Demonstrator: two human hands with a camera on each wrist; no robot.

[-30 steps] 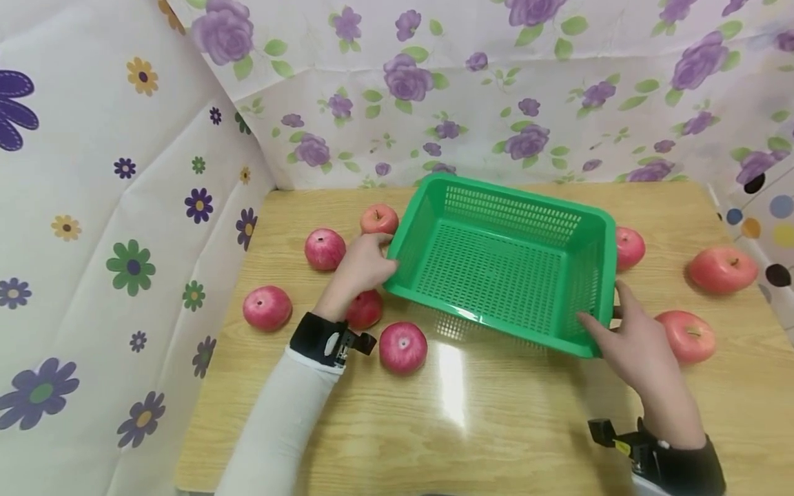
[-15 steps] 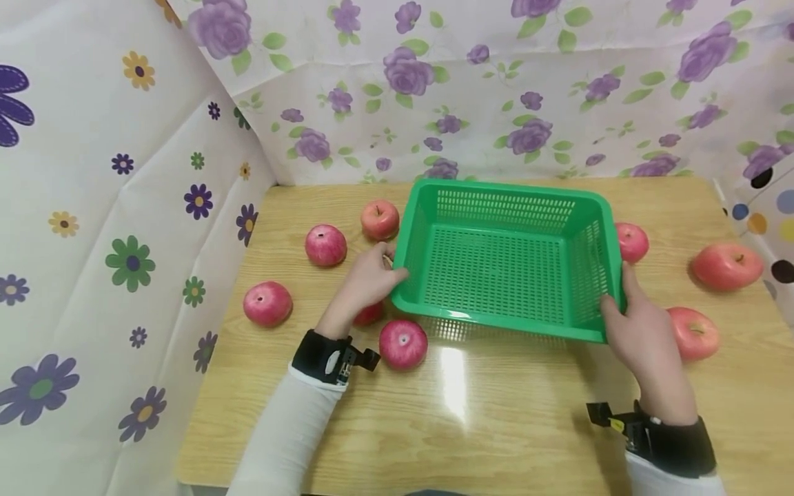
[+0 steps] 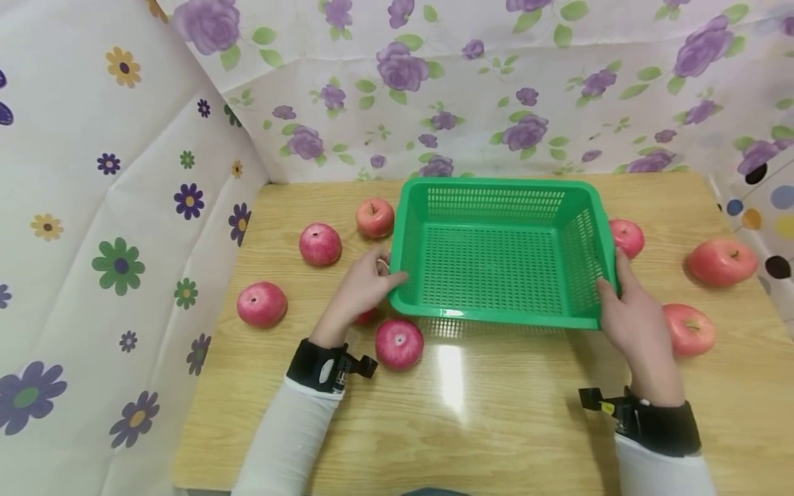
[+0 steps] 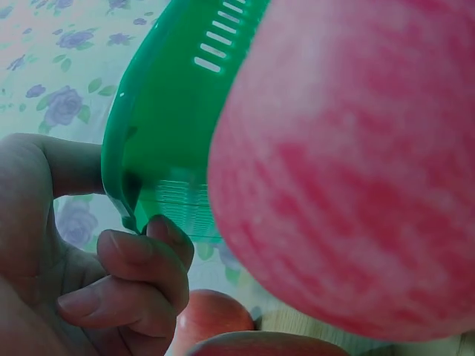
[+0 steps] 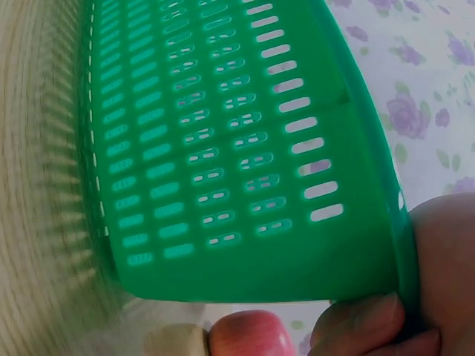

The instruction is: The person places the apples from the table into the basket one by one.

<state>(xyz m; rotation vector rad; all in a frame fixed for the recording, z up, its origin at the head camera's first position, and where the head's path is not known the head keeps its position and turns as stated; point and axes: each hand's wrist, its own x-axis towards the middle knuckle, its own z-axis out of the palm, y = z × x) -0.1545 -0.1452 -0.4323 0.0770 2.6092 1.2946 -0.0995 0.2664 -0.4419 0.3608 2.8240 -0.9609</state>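
A green plastic basket (image 3: 490, 269) with slotted walls, nothing inside it, is held between both hands at the back middle of the table. My left hand (image 3: 366, 286) pinches its left rim, thumb on top and fingers curled beneath, as the left wrist view shows of the basket (image 4: 159, 126). On the opposite side, my right hand (image 3: 635, 313) grips the right rim near the front corner. A striped pink apple (image 3: 399, 344) lies just in front of the basket's left end. Another apple (image 3: 367, 316) is mostly hidden under my left hand.
To the left lie several apples, among them a pink one (image 3: 262, 304) and a red one (image 3: 375, 218). More apples, such as a large one (image 3: 722, 262), lie on the right. Flowered sheets (image 3: 403, 103) wall the wooden table (image 3: 496, 413) at the back and sides.
The basket has turned from a slant to nearly square with the table's back edge. Its right end has swung away from me, the right hand moving with it, and both hands keep their hold.
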